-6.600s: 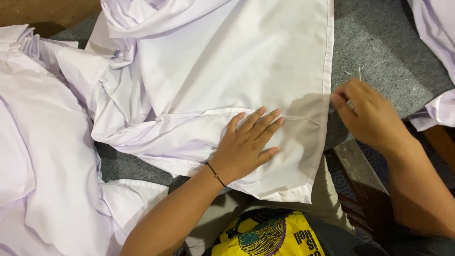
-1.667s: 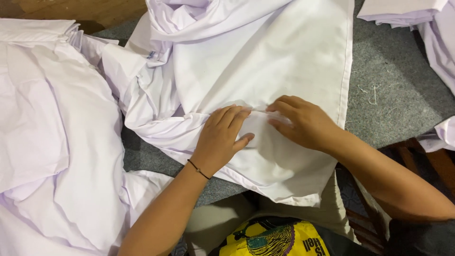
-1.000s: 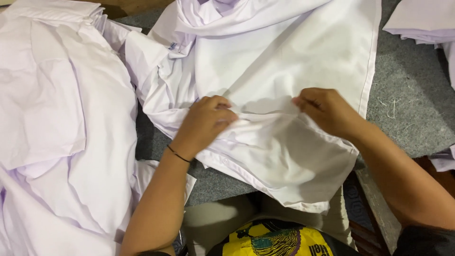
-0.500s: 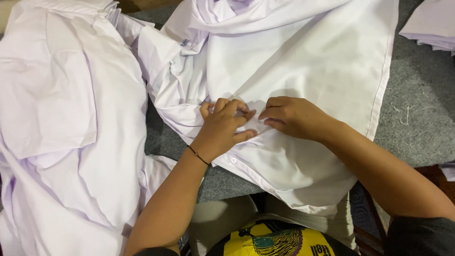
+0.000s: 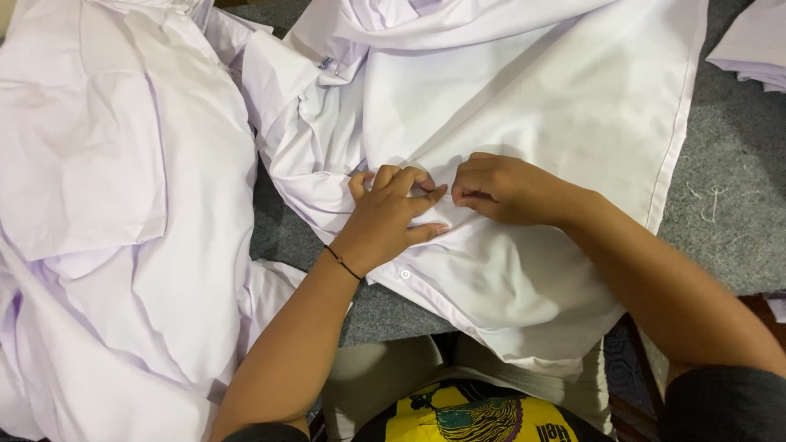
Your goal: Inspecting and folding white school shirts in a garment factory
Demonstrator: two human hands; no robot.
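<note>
Both hands closed in | left hand, right hand pinching white shirt fold between them

White shirt: smooth matt cloth (creased); small glossy button; grey table cover: rough felt.

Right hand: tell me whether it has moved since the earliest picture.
Yes. The right hand has come left off the shirt's hemmed edge onto its middle, now fingertip to fingertip with the left hand.

Soft even overhead light, faint shadows under fabric folds, sharp focus, no glare.
</note>
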